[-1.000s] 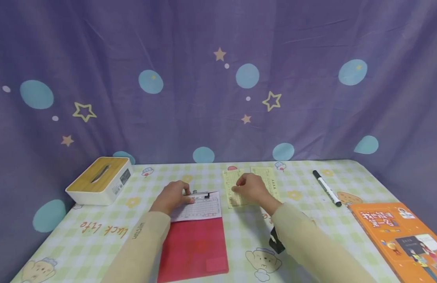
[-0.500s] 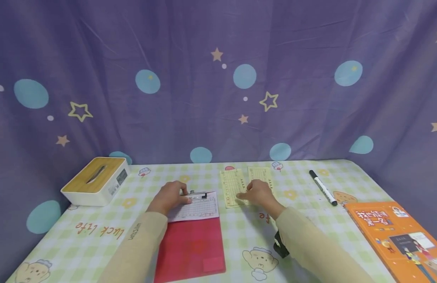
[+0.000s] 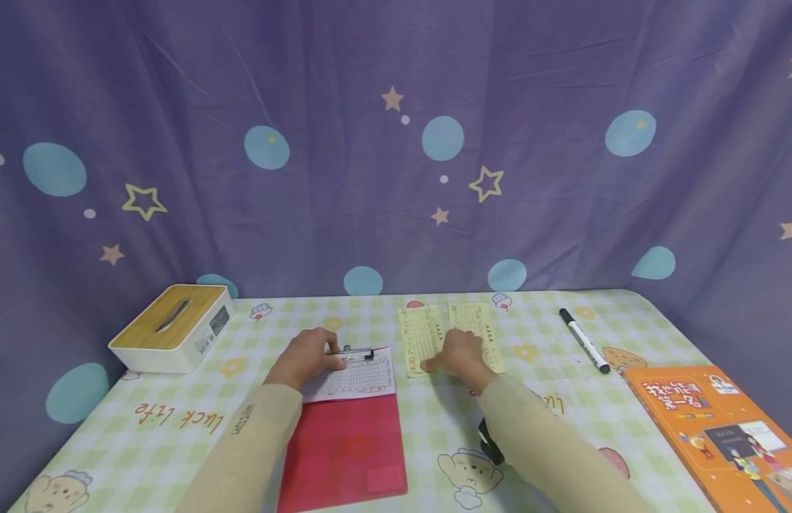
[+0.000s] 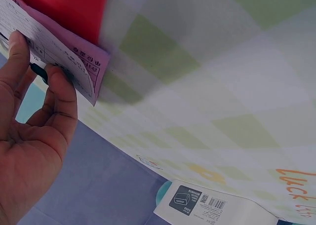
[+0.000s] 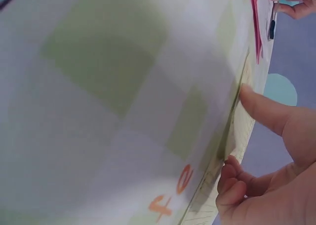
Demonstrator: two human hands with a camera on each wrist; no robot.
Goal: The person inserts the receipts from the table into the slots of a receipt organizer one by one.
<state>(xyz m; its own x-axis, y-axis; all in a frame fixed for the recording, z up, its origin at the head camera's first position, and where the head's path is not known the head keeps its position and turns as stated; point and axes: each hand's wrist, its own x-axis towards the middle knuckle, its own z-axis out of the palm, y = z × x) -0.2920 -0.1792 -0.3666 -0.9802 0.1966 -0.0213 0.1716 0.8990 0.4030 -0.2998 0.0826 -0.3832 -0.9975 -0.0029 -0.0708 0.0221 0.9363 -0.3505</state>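
Note:
My left hand (image 3: pixel 306 358) pinches the metal clip (image 3: pixel 368 355) at the top of a red clipboard (image 3: pixel 346 442), thumb on the near side. White printed forms (image 3: pixel 370 379) lie under that clip; in the left wrist view a pink sheet (image 4: pixel 97 69) shows beneath the white one. To the right, my right hand (image 3: pixel 463 355) is at a yellow printed slip (image 3: pixel 420 336). In the right wrist view its thumb and curled fingertips hold the slip, whose near edge (image 5: pixel 237 131) bulges between them. A second yellow slip (image 3: pixel 470 315) lies partly hidden behind this hand.
A white tissue box (image 3: pixel 199 343) with a wooden lid stands at the back left. At right lie a marker (image 3: pixel 584 340) and an orange book (image 3: pixel 684 420). A black object (image 3: pixel 490 443) sits partly behind the right sleeve. A purple curtain (image 3: pixel 562 178) hangs behind the table.
My right hand has lowered its thumb to the left slip's near edge, after shifting right and back left. My left hand stays at the clip. The head view has turned slightly right.

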